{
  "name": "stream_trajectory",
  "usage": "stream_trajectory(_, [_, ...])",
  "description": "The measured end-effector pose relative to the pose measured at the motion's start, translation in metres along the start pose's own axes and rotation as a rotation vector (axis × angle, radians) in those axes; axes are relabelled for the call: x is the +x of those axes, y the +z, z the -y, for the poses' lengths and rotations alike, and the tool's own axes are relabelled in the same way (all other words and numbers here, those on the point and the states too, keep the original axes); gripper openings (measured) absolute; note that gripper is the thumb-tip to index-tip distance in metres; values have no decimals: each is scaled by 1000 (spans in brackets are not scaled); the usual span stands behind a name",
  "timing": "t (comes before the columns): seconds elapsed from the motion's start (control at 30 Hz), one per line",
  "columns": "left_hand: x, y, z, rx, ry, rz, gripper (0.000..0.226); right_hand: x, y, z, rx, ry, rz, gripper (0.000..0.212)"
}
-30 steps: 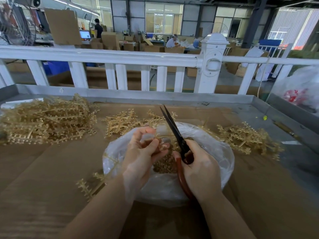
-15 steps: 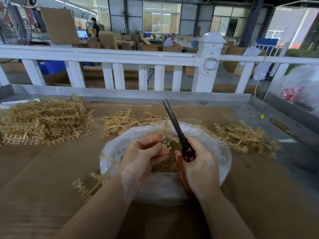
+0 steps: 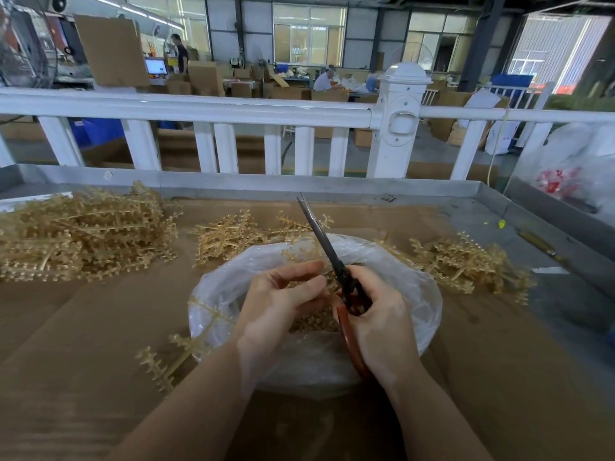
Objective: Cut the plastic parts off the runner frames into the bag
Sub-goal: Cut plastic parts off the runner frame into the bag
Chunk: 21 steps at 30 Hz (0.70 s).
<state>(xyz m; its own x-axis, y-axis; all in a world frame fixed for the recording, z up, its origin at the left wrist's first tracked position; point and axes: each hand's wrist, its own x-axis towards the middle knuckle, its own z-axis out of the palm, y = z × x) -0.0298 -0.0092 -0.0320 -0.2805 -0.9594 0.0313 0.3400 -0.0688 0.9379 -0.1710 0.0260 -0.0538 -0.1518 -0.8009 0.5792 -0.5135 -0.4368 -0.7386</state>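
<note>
A clear plastic bag (image 3: 419,294) lies open on the cardboard in front of me, with small gold cut parts (image 3: 312,322) piled inside. Over its mouth my left hand (image 3: 276,301) pinches a small gold runner piece, mostly hidden by the fingers. My right hand (image 3: 379,314) grips scissors (image 3: 321,241) with red handles, blades closed and pointing up and away. A gold runner frame (image 3: 173,354) lies partly under the bag's left edge.
Gold runner frames lie in a big heap (image 3: 80,234) at the left, a smaller pile (image 3: 226,237) behind the bag and another (image 3: 466,264) at the right. A grey metal table rim (image 3: 266,184) and a white railing (image 3: 199,109) stand beyond. A white sack (image 3: 579,164) sits far right.
My left hand has lowered and its fingers have closed in on the small piece beside the scissors. The scissors stay almost in place. The view has tilted slightly.
</note>
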Motion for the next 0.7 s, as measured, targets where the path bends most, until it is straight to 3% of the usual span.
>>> stream_trajectory(0.13, [0,-1,0,97,28,15,48,0,0,0,-3,-12,14,35])
stream_trajectory(0.4, [2,0,-5,-9,46,-107,36,-2,0,2,-44,-18,-26,42])
stream_trajectory(0.5, [3,-5,-11,-8,121,-149,32,-3,3,4,-131,16,-13,23])
stream_trajectory(0.7, [10,-15,-19,2,223,-226,32,-4,3,7,-419,21,106,31])
